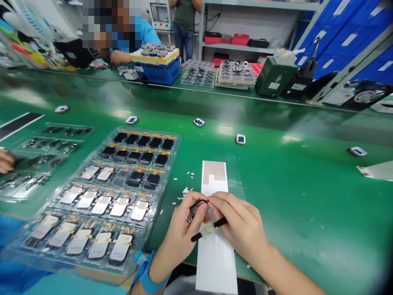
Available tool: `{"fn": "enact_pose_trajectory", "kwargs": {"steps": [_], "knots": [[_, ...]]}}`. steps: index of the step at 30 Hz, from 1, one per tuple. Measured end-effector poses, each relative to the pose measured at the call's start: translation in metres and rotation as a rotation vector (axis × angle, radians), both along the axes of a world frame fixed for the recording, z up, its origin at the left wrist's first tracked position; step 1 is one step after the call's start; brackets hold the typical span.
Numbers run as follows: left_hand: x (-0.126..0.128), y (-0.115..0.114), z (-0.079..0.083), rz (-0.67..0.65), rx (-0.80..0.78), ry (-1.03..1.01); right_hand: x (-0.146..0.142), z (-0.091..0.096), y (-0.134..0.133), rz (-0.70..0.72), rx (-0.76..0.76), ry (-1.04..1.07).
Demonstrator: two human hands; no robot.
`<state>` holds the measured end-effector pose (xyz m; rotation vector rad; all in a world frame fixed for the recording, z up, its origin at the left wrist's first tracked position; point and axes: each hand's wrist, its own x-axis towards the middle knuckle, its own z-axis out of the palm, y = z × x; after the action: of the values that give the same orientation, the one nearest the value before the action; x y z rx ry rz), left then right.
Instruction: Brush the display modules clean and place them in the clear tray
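Note:
My left hand (182, 231) pinches a small dark screen module (197, 207) over a white paper strip (215, 254) at the near edge of the green bench. My right hand (242, 223) is closed on black tweezers (208, 229), whose tip lies at a small clear film piece between both hands. A blue wrist strap (147, 276) circles my left wrist. Left of my hands lies a clear plastic tray (101, 196) of several rectangular screen modules, some black, some covered in white film.
Small framed parts (240, 139) ride the green conveyor belt (276, 123). Another person's hand (6, 160) reaches in at far left by trays of small dark parts (49, 151). Across the belt sit a co-worker, a blue box (161, 69), part trays and a green device (272, 76).

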<state>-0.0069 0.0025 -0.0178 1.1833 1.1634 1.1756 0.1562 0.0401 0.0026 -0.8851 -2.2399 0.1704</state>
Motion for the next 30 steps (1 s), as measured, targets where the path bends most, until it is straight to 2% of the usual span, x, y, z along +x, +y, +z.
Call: {"fn": "enact_pose_trajectory", "kwargs": {"steps": [4, 9, 11, 13, 15, 17, 23, 26, 30], "knots": [[-0.001, -0.002, 0.0, 0.053, 0.043, 0.071, -0.005, 0.0, -0.002, 0.033, -0.157, 0.109], [0.0, -0.006, -0.003, 0.095, 0.039, 0.045, -0.006, 0.004, 0.005, 0.006, -0.251, 0.218], [-0.001, -0.007, -0.003, 0.148, 0.022, 0.0, -0.004, 0.003, 0.013, -0.02, -0.403, 0.259], [-0.001, -0.007, -0.002, 0.184, 0.009, -0.05, -0.003, 0.0, 0.022, -0.032, -0.626, 0.303], [-0.001, -0.008, 0.0, 0.176, 0.005, -0.1, -0.002, -0.002, 0.03, -0.021, -0.822, 0.348], [-0.001, -0.008, 0.001, 0.127, -0.007, -0.139, -0.002, -0.003, 0.033, -0.001, -0.922, 0.381], [0.002, -0.008, 0.0, 0.061, -0.027, -0.116, -0.007, 0.007, 0.026, 0.199, -1.335, 0.616], [0.001, -0.008, -0.003, 0.04, -0.038, -0.08, -0.008, 0.009, 0.023, 0.245, -1.414, 0.684], [0.0, -0.01, -0.005, 0.023, -0.052, -0.008, -0.009, 0.006, 0.022, 0.219, -1.429, 0.724]]}}
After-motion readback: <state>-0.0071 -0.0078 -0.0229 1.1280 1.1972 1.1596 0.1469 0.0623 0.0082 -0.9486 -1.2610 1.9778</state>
